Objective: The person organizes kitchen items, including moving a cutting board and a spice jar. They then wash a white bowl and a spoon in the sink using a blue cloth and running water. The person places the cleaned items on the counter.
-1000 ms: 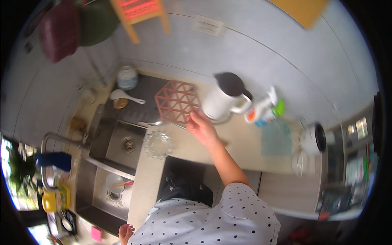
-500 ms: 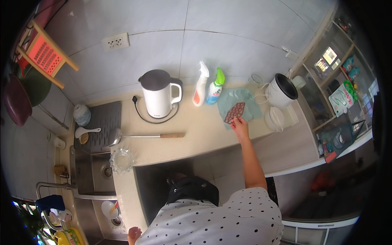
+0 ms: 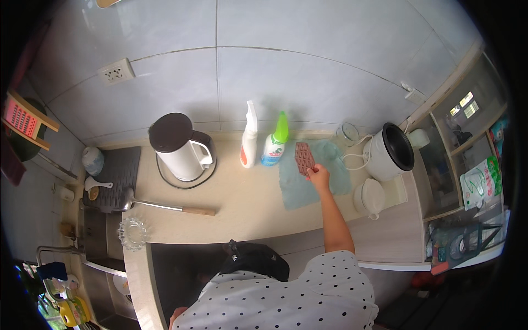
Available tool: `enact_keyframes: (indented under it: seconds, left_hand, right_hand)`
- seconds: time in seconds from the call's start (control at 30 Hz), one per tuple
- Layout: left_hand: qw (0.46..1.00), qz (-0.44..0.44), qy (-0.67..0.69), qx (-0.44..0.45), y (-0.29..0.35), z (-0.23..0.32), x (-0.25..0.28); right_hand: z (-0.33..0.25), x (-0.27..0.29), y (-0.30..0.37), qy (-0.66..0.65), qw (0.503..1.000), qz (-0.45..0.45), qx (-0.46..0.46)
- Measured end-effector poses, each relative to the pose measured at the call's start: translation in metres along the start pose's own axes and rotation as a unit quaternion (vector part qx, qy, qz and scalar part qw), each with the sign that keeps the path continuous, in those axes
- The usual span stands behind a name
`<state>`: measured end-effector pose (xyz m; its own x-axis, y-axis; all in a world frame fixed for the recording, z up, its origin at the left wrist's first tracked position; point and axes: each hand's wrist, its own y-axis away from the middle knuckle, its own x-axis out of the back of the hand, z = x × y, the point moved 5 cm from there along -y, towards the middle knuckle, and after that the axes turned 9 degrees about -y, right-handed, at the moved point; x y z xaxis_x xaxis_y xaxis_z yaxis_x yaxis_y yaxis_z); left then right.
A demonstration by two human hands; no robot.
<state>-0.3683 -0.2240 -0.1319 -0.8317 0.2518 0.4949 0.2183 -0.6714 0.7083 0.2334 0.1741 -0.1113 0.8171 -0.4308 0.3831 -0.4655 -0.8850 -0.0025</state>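
Observation:
My right hand [image 3: 319, 179] pinches the lower end of a flat reddish-brown pad [image 3: 303, 158] with a raised lattice pattern. Its exact kind is unclear. The pad points up and away from me, above the left part of a pale green cloth [image 3: 297, 192] spread on the counter. Just left of the pad stand a spray bottle with a green top [image 3: 275, 142] and a white spray bottle [image 3: 249, 140]. Only a sliver of my left hand [image 3: 177, 314] shows at the lower edge beside my shirt, its fingers mostly hidden.
A white kettle [image 3: 184, 148] and a wooden-handled ladle [image 3: 170, 207] are on the counter's left, near a glass dish [image 3: 132, 234] and the sink [image 3: 102, 242]. On the right are a glass jar [image 3: 347, 133], a white cooker [image 3: 388, 154], a lidded white cup [image 3: 369, 197] and shelves [image 3: 440, 214].
The pad has swung from leaning right to leaning slightly left, still in my right hand. My view has shifted, and less of my left hand shows.

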Motion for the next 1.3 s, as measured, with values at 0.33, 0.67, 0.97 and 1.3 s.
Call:
enact_keyframes:
  seconds: [0.33,0.67,0.97,1.3]
  left_hand:
    - [0.997,-0.005,-0.073,-0.027,-0.016,0.049,0.002]
    - [0.996,0.010,-0.092,-0.011,-0.013,0.058,-0.003]
    - [0.995,0.033,-0.097,0.017,-0.004,0.066,-0.007]
    - [0.984,0.061,-0.165,0.016,0.022,0.093,0.006]
  right_hand:
    - [-0.007,0.030,-0.031,-0.042,0.990,0.014,0.134]
    - [-0.006,0.008,-0.143,0.097,0.976,-0.183,0.064]
    - [0.002,-0.006,-0.173,0.194,0.975,-0.013,0.106]
    - [-0.001,0.016,-0.156,0.248,0.929,0.110,0.253]
